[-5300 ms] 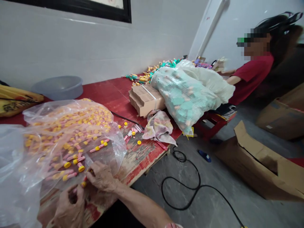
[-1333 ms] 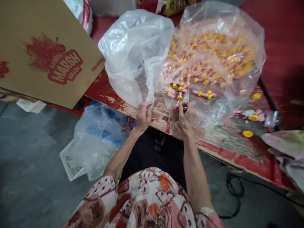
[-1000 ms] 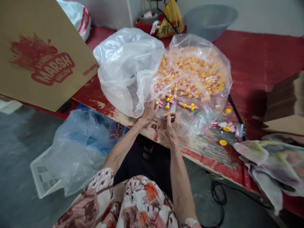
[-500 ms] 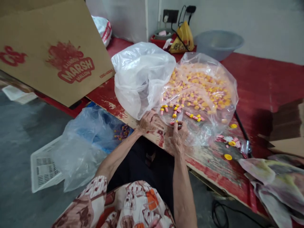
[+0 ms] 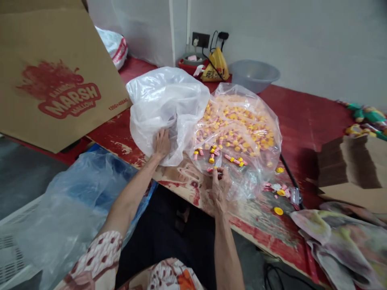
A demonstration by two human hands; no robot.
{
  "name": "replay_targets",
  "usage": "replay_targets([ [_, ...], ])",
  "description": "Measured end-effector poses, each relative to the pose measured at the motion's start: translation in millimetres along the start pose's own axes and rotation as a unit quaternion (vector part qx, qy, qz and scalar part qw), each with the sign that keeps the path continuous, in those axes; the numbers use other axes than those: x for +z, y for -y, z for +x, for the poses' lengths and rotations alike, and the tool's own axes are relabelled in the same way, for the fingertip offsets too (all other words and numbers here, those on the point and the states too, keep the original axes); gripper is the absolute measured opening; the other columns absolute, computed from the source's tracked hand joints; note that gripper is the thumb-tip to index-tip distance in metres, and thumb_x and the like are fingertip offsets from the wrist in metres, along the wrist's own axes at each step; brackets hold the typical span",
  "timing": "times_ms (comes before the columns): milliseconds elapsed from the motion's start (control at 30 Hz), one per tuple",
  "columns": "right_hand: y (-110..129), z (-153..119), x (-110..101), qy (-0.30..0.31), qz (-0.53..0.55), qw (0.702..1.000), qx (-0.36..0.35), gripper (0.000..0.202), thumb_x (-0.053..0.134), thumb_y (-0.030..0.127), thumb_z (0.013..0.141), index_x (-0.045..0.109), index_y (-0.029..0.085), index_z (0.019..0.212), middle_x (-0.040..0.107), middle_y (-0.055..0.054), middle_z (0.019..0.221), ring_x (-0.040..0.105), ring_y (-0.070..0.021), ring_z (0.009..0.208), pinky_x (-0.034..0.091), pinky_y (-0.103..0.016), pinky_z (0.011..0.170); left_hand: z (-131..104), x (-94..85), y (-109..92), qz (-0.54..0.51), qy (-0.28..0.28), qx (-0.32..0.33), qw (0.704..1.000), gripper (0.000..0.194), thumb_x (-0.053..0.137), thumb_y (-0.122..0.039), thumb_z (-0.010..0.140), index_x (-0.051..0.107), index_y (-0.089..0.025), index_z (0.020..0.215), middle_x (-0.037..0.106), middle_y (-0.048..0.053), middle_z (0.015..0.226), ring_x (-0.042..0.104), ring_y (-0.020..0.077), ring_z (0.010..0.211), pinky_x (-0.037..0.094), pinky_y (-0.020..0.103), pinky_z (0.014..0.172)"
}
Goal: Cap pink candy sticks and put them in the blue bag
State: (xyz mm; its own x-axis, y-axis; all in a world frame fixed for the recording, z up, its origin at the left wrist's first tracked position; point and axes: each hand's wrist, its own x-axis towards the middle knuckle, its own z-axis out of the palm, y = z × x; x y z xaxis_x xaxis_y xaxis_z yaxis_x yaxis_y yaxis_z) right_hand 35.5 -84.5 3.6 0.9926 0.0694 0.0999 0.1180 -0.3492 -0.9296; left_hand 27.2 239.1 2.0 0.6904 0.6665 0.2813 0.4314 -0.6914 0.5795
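My left hand (image 5: pixel 162 143) is at the mouth of a whitish, cloudy plastic bag (image 5: pixel 165 96), fingers stretched forward against its inner folds; what lies deeper in the bag is hidden. At the table's front edge my right hand (image 5: pixel 221 183) is closed in a pinch on a small pink tube with a yellow cap (image 5: pixel 211 170). Just beyond it lies a clear plastic bag (image 5: pixel 255 171) full of capped pink tubes (image 5: pixel 238 125). Several of these tubes (image 5: pixel 236 160) are loose near the bag's open front.
A marshmallow carton (image 5: pixel 75 96) stands at the left. Yellow caps (image 5: pixel 278 211) and pink bits lie right of my right hand, near a cloth (image 5: pixel 338 241) and brown cardboard (image 5: pixel 350 165). A grey basin (image 5: pixel 255 74) sits at the back. Below left is a plastic-lined white crate (image 5: pixel 12 257).
My left hand has moved from the table edge forward and left, to the cloudy bag's mouth. My right hand keeps its pinch. The view has shifted to the right.
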Motion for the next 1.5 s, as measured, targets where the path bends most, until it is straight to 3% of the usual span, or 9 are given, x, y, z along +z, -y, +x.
replay_targets([
  [133, -1.7, 0.1, 0.4, -0.100, -0.020, 0.994, -0.039, 0.051, 0.049, 0.071, 0.106, 0.065, 0.024, 0.095, 0.070, -0.006, 0.082, 0.060, -0.0232, 0.068, 0.047, -0.037, 0.069, -9.2, -1.2, 0.4, 0.028, -0.001, 0.019, 0.999, 0.042, 0.046, -0.010, 0.097, 0.068, -0.018, 0.132, 0.067, 0.024, 0.143, 0.058, 0.0405, 0.141, 0.043, 0.064, 0.126],
  [367, -11.8, -0.1, 5.3, -0.023, -0.032, 0.997, -0.072, 0.038, 0.045, 0.060, 0.107, 0.061, 0.028, 0.095, 0.073, -0.008, 0.093, 0.067, -0.0261, 0.084, 0.053, -0.041, 0.084, -34.8, -26.6, -8.6, 0.025, 0.002, -0.001, 1.000, 0.021, 0.060, -0.023, 0.099, 0.067, -0.022, 0.119, 0.073, 0.018, 0.135, 0.056, 0.0413, 0.137, 0.040, 0.064, 0.126],
  [500, -15.2, 1.1, 6.3, -0.071, -0.009, 0.995, -0.066, 0.037, 0.046, 0.059, 0.107, 0.061, 0.026, 0.100, 0.072, -0.008, 0.095, 0.065, -0.0254, 0.080, 0.054, -0.041, 0.083, -65.5, -36.2, -23.3, -0.069, -0.113, 0.025, 0.991, 0.027, 0.057, -0.035, 0.104, 0.066, -0.021, 0.125, 0.074, 0.017, 0.126, 0.063, 0.0353, 0.126, 0.049, 0.054, 0.120],
  [600, -18.5, 4.1, 7.7, -0.036, -0.022, 0.996, -0.082, 0.031, 0.047, 0.055, 0.104, 0.061, 0.028, 0.098, 0.072, -0.010, 0.099, 0.067, -0.0283, 0.087, 0.055, -0.046, 0.088, -97.1, -35.6, -45.5, -0.142, -0.157, 0.078, 0.974, 0.034, 0.055, -0.046, 0.108, 0.066, -0.022, 0.130, 0.074, 0.013, 0.120, 0.069, 0.0291, 0.110, 0.058, 0.044, 0.103],
  [800, -17.0, 4.2, 6.1, -0.012, -0.021, 0.998, -0.061, 0.029, 0.048, 0.053, 0.103, 0.060, 0.028, 0.095, 0.072, -0.008, 0.096, 0.067, -0.0277, 0.089, 0.055, -0.044, 0.088, -136.9, -7.6, -86.3, -0.228, 0.031, 0.153, 0.961, 0.036, 0.060, -0.044, 0.107, 0.065, -0.026, 0.137, 0.077, 0.010, 0.129, 0.076, 0.0248, 0.115, 0.063, 0.038, 0.101],
  [933, -14.3, 2.8, 4.6, -0.061, 0.000, 0.996, -0.066, 0.030, 0.047, 0.053, 0.107, 0.061, 0.027, 0.100, 0.073, -0.008, 0.099, 0.067, -0.0254, 0.088, 0.055, -0.040, 0.086, -136.9, 11.1, -85.8, -0.241, 0.088, 0.125, 0.958, 0.031, 0.066, -0.039, 0.104, 0.067, -0.025, 0.131, 0.079, 0.011, 0.127, 0.077, 0.0266, 0.118, 0.064, 0.042, 0.105],
  [1100, -13.4, 4.7, 4.3, -0.005, -0.024, 0.998, -0.064, 0.026, 0.048, 0.050, 0.105, 0.058, 0.028, 0.094, 0.072, -0.010, 0.098, 0.066, -0.0281, 0.090, 0.054, -0.044, 0.090, -131.9, 17.0, -78.6, -0.228, 0.205, 0.110, 0.945, 0.020, 0.073, -0.038, 0.098, 0.074, -0.024, 0.113, 0.079, 0.005, 0.107, 0.079, 0.0242, 0.097, 0.066, 0.037, 0.093],
  [1300, -5.1, 0.5, 1.5, -0.041, 0.059, 0.997, -0.014, 0.039, 0.050, 0.061, 0.107, 0.062, 0.025, 0.103, 0.072, -0.005, 0.094, 0.065, -0.0223, 0.082, 0.054, -0.036, 0.082, -131.1, 13.3, -81.4, -0.281, 0.226, 0.022, 0.932, 0.037, 0.074, -0.054, 0.098, 0.075, -0.024, 0.119, 0.076, 0.003, 0.100, 0.073, 0.0208, 0.083, 0.065, 0.033, 0.077],
  [1500, -1.3, 1.6, 1.5, 0.128, 0.073, 0.988, -0.054, 0.040, 0.054, 0.061, 0.109, 0.068, 0.026, 0.094, 0.072, -0.001, 0.086, 0.065, -0.0209, 0.076, 0.056, -0.033, 0.074, -135.7, 10.4, -89.9, -0.347, 0.247, -0.005, 0.905, 0.056, 0.076, -0.072, 0.092, 0.074, -0.021, 0.115, 0.077, 0.004, 0.102, 0.074, 0.0213, 0.089, 0.066, 0.031, 0.076],
])
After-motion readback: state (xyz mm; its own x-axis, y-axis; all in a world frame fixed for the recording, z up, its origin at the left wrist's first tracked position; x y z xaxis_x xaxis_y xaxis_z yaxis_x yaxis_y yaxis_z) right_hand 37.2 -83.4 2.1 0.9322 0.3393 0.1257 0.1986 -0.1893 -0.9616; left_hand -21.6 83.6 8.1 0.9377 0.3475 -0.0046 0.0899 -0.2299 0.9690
